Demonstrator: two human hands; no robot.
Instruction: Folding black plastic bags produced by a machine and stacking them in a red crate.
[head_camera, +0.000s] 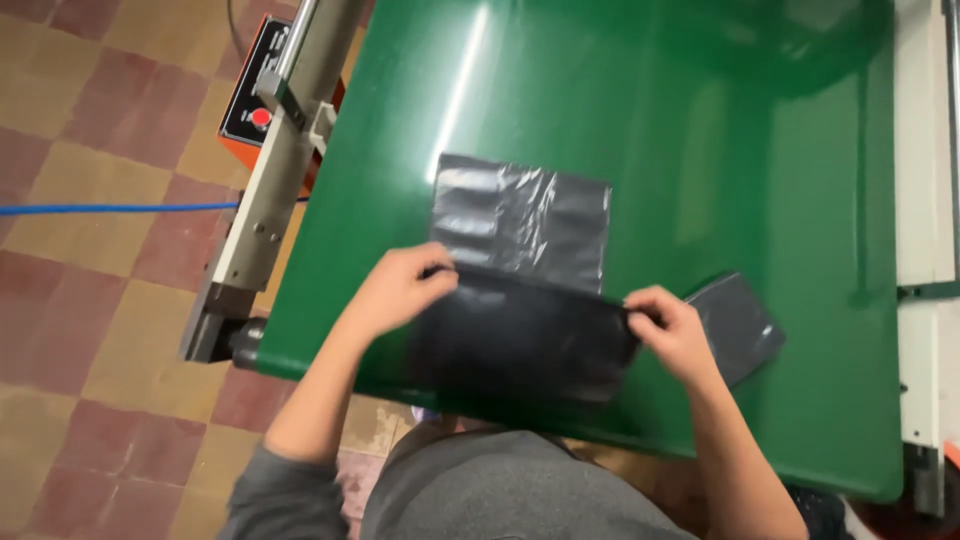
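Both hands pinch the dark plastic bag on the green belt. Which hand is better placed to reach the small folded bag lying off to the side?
Probably the right hand: it grips the dark plastic bag at its right edge, next to the small folded bag. The left hand is at the far edge.

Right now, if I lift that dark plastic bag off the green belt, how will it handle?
Probably floppy: the dark plastic bag folds over where both hands pinch it. Likely very light, since the film looks thin and wrinkled. It may slide easily on the glossy green belt.
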